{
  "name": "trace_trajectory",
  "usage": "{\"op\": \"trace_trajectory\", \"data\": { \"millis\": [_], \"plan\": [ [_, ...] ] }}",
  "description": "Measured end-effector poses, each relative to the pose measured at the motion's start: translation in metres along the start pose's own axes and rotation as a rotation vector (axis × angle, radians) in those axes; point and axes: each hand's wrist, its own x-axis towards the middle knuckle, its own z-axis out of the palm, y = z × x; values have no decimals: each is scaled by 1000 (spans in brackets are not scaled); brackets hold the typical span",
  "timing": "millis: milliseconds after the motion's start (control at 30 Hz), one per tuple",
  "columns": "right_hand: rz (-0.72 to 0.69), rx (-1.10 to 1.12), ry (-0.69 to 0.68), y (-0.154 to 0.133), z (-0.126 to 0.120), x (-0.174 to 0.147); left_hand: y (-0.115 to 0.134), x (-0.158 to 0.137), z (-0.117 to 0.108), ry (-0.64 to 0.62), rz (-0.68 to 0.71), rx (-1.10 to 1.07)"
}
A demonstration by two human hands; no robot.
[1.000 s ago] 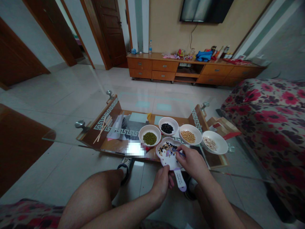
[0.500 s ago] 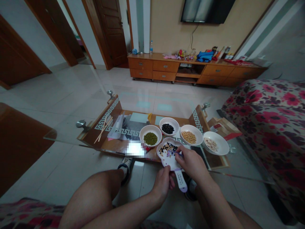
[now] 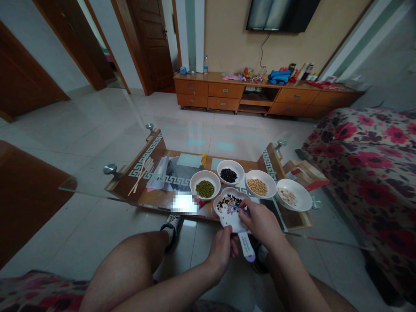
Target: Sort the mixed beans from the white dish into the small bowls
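Note:
A white paw-shaped plate (image 3: 229, 220) with a purple-tipped handle is gripped at its near rim by my left hand (image 3: 222, 247), thumb on top. Mixed dark and pale beans (image 3: 227, 201) lie across its far half, with small purple bits among them. My right hand (image 3: 258, 216) is closed around a thin purple stick-like tool (image 3: 243, 209), its tip over the beans; its exact kind is unclear. Beyond the plate are white bowls: one of green beans (image 3: 205, 189), one of black beans (image 3: 228, 175), one of yellow soybeans (image 3: 258, 187) and one of pale flat pieces (image 3: 287, 196).
The bowls stand on a glass-topped table (image 3: 123, 193). Wooden chopsticks (image 3: 141, 177) and plastic packaging (image 3: 161, 173) show at its left. A paper bag (image 3: 307, 173) is at the right, near a flowered sofa (image 3: 367, 147). A wooden cabinet (image 3: 224, 91) stands at the far wall.
Almost nothing differs. My right hand and the tool's tip stay over the beans with only a very slight shift; my left hand keeps its grip on the plate.

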Motion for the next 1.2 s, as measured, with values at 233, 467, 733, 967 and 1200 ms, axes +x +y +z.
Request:
{"op": "trace_trajectory", "data": {
  "millis": [233, 467, 733, 967, 1200],
  "plan": [
    [-42, 19, 80, 3, 1, -2, 1, -1, 0, -7, 16, 4],
    [155, 7, 412, 17, -11, -3, 3, -2, 0, -2, -20, -2],
    [456, -111, 564, 27, -24, -7, 7, -5, -1, 5, -11, 5],
    [310, 45, 489, 22, -18, -6, 5, -5, -1, 1, -6, -3],
    [186, -48, 205, 15, -10, -2, 3, -3, -1, -13, -2, -10]
  ]
}}
